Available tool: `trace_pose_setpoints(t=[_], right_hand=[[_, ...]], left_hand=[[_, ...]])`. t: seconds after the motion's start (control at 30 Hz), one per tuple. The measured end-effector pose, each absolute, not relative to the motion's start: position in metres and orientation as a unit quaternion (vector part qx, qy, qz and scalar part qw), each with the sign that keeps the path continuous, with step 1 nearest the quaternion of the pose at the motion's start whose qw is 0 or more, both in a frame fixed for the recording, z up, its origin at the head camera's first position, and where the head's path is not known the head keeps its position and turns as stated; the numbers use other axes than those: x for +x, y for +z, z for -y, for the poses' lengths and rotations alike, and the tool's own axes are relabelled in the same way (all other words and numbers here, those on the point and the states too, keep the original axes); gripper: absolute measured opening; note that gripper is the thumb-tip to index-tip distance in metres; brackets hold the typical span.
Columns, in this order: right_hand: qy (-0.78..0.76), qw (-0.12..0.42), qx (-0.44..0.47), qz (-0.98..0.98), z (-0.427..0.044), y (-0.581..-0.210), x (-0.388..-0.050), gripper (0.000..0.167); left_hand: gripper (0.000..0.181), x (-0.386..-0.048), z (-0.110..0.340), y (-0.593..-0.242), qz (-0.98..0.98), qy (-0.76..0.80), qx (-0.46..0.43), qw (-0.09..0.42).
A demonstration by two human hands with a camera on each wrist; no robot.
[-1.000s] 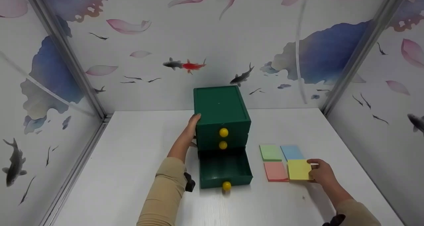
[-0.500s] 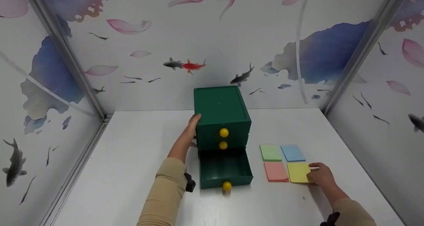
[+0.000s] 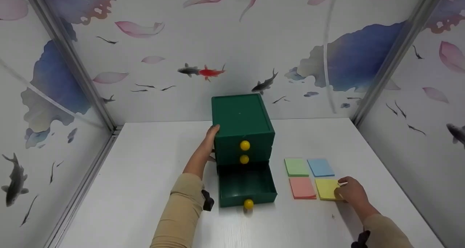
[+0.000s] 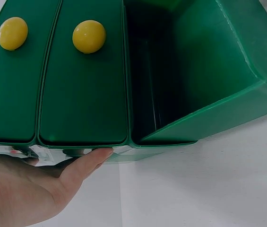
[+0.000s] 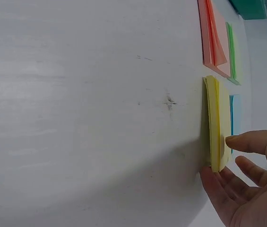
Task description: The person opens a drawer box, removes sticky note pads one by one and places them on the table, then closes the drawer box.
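Note:
A green drawer cabinet with yellow knobs stands at the back middle, its bottom drawer pulled out. My left hand rests against the cabinet's left side; in the left wrist view its thumb lies extended along that side. To the right, a yellow sticky note pad lies beside a pink pad, in front of a blue pad and a green pad. My right hand holds the yellow pad's right edge, one digit on top and other fingertips at its edge.
All of this stands on a white table. Patterned panels with printed fish and petals enclose the back and sides. The open drawer juts forward between my two arms.
The yellow pad, raised in my right hand one second ago, has come down level with the other pads. The right hand has shifted slightly over its edge. My left hand has stayed put.

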State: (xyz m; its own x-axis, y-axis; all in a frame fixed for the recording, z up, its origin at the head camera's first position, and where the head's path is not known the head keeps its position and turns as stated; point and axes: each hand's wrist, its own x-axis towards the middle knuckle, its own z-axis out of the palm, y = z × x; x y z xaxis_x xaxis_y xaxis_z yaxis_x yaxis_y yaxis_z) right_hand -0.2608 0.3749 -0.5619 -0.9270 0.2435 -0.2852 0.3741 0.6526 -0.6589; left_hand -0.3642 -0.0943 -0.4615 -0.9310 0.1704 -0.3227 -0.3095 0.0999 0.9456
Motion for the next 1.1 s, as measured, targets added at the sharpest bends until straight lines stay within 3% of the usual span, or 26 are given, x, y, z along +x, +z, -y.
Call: trace_pose_setpoints(t=[0.27, 0.5, 0.83, 1.1], right_hand=[[-0.378, 0.089, 0.166, -0.906, -0.380, -0.558, -0.265, 0.045], [-0.419, 0.071, 0.154, -0.892, -0.382, -0.552, -0.278, 0.054], [-0.345, 0.110, 0.136, -0.922, -0.365, -0.551, -0.306, 0.054], [-0.303, 0.104, 0.125, -0.939, -0.349, -0.553, -0.311, 0.072]], left_hand=[[0.086, -0.364, 0.094, -0.461, -0.723, 0.666, -0.044, 0.181], [0.085, -0.365, 0.095, -0.461, -0.720, 0.668, -0.050, 0.181], [0.086, -0.364, 0.095, -0.463, -0.723, 0.666, -0.046, 0.178], [0.086, -0.363, 0.094, -0.461, -0.721, 0.669, -0.048, 0.176]])
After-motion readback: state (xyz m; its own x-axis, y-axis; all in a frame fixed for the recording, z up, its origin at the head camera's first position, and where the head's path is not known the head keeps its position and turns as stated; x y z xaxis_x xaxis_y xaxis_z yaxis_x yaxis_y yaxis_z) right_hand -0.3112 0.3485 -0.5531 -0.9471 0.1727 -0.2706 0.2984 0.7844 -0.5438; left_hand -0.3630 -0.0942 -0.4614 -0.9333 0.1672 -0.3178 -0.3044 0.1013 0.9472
